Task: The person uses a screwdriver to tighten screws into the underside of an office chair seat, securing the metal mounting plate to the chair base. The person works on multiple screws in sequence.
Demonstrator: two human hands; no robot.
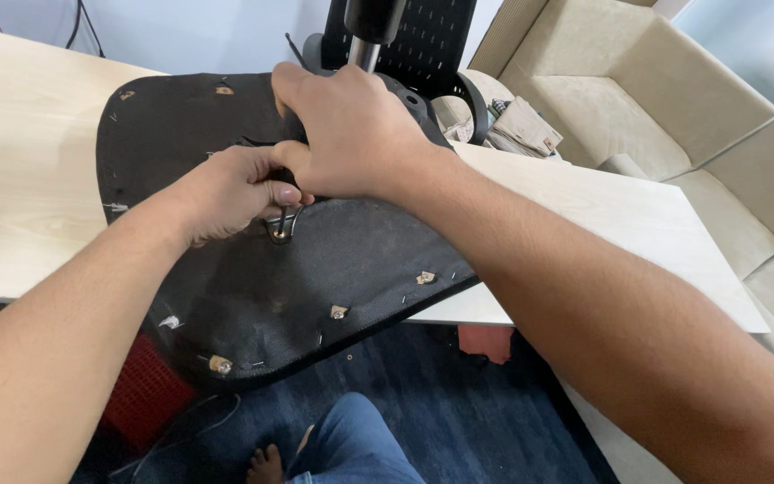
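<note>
Black fabric covers the underside of an upturned chair seat, which lies on the pale wooden table with its near edge hanging over the table's front. The left hand is closed around a small metal fitting at the seat's centre. The right hand is clenched just above it, gripping the mechanism under the chrome chair column. A beige sofa stands beyond the table.
</note>
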